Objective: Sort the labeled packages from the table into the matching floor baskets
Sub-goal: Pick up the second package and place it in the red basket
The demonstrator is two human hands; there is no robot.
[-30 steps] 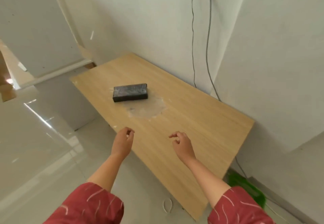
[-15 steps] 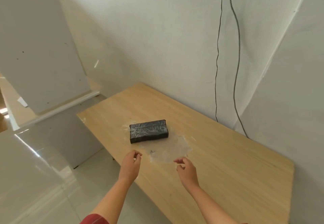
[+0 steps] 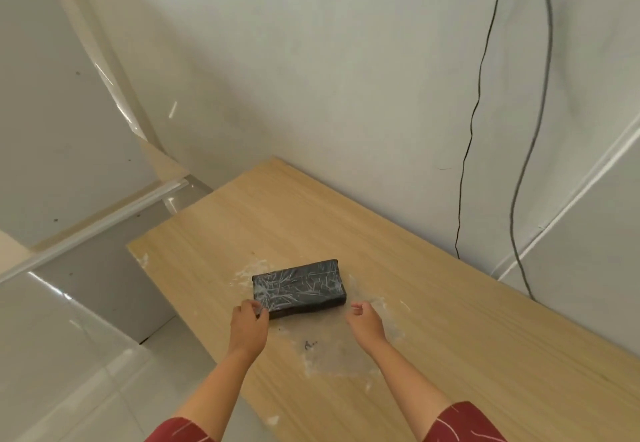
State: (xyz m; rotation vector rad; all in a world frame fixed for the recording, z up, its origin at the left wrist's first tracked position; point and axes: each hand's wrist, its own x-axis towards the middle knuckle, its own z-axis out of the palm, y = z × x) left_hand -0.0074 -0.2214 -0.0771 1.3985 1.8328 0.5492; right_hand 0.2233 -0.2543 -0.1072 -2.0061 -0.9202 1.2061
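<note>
Near the counter's front-left edge: black package (image 3: pixel 299 285) lying flat on a patch of pale residue (image 3: pixel 341 348), well in from the far wall edge.
Change: both hands now right at the package, where half a second back well short of it; view closer too.
Left hand (image 3: pixel 250 324): curled, fingertips touching the package's near-left corner, not yet closed round it.
Right hand (image 3: pixel 366 321): loosely curled, empty, just beside the near-right corner, apart from it.
Meaning: pickup about to begin; label not readable, so matching basket unknown.
Count: packages one; hands two; wall cables (image 3: pixel 467 150) two; baskets none in view.
Counter (image 3: pixel 485 355): otherwise bare wood.
</note>
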